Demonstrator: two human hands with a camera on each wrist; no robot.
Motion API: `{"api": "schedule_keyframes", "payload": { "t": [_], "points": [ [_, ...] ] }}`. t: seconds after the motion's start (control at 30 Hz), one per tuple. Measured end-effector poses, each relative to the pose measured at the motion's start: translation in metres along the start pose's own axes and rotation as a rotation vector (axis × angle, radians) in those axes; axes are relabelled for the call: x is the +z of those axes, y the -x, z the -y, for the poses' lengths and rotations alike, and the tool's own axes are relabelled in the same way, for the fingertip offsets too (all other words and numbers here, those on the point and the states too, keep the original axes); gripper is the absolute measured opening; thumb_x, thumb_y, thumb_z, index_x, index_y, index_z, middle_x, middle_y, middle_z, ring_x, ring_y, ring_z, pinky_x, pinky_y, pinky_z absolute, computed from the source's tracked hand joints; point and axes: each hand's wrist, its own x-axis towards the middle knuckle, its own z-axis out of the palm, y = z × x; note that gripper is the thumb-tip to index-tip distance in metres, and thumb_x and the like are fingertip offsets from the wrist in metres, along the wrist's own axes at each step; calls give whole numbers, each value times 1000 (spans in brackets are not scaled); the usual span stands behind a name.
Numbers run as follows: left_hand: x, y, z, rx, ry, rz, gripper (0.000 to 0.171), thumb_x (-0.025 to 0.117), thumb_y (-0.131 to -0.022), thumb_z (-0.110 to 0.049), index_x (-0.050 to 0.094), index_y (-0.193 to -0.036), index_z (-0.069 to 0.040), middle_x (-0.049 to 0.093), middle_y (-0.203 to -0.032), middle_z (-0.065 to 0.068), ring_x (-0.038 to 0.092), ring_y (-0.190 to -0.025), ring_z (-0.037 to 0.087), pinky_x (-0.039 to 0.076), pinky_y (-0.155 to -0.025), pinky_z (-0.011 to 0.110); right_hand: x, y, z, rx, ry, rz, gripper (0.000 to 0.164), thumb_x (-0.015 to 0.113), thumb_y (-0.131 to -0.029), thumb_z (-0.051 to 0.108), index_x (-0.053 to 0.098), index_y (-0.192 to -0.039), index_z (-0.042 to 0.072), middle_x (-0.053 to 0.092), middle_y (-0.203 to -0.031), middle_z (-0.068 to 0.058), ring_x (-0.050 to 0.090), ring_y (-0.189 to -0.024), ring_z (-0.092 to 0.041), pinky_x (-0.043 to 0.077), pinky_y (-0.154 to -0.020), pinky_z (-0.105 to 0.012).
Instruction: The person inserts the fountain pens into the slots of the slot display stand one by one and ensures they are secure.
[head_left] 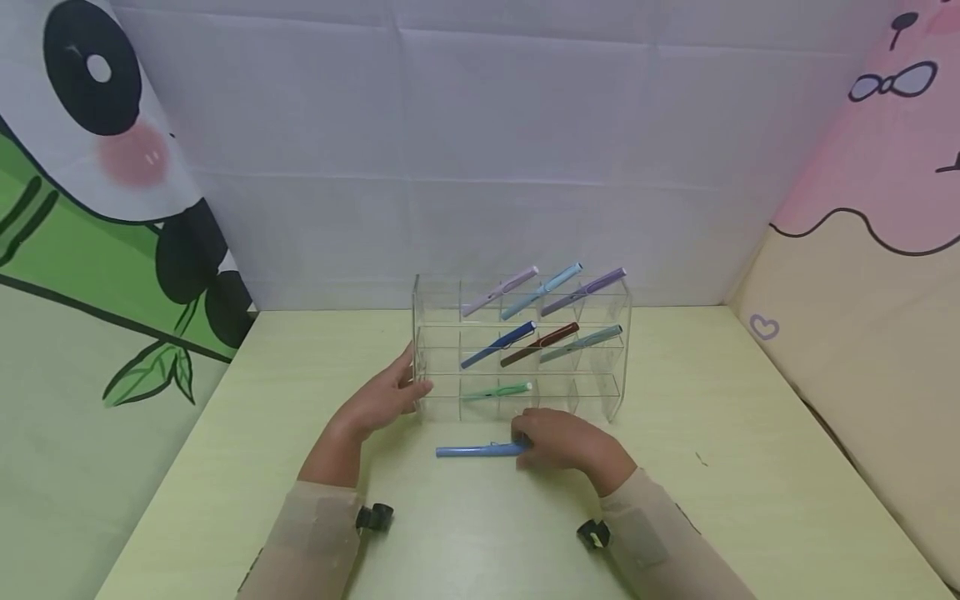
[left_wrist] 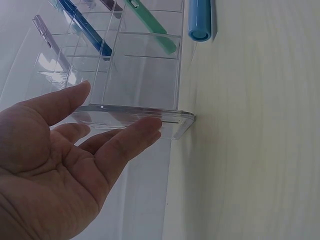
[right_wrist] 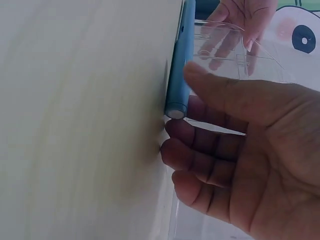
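Observation:
A light blue pen (head_left: 477,451) lies sideways at table level in front of a clear acrylic pen rack (head_left: 442,408). My right hand (head_left: 564,439) pinches its right end; in the right wrist view the thumb presses on the blue pen (right_wrist: 179,82) and the index finger sits behind it, other fingers loosely bent. My left hand (head_left: 381,398) is at the rack's left side. In the left wrist view its fairly straight fingers (left_wrist: 131,142) touch the side panel (left_wrist: 145,114), with the thumb apart from them.
Slanted pens fill parts of three tiers: pale purple (head_left: 501,292), light blue (head_left: 542,292) and purple (head_left: 583,292) on top; dark blue (head_left: 498,345), brown (head_left: 540,345) and grey-green (head_left: 581,343) in the middle; green (head_left: 497,391) at the bottom. A white cloth backdrop (head_left: 480,167) stands behind.

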Motion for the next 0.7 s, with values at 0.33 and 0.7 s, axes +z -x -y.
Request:
{"api": "schedule_keyframes", "payload": {
  "t": [0.33, 0.7],
  "points": [
    [1, -1, 1, 31, 21, 5, 84, 58, -96, -49, -3, -153, -50, 15, -164, 13, 49, -132, 38, 27, -114, 62, -6, 1, -5, 20, -62, -1, 14, 70, -86, 13, 58, -82, 19, 51, -73, 8, 47, -69, -10, 39, -61, -25],
    [1, 1, 0, 31, 18, 9, 84, 59, -97, -46, -3, -153, -48, 16, -163, 15, 52, -128, 42, 27, -113, 63, -34, 19, -10, 16, -134, -36, 5, 72, -90, 18, 68, -93, 18, 57, -80, 10, 50, -74, -11, 44, -67, -28]
  ]
}}
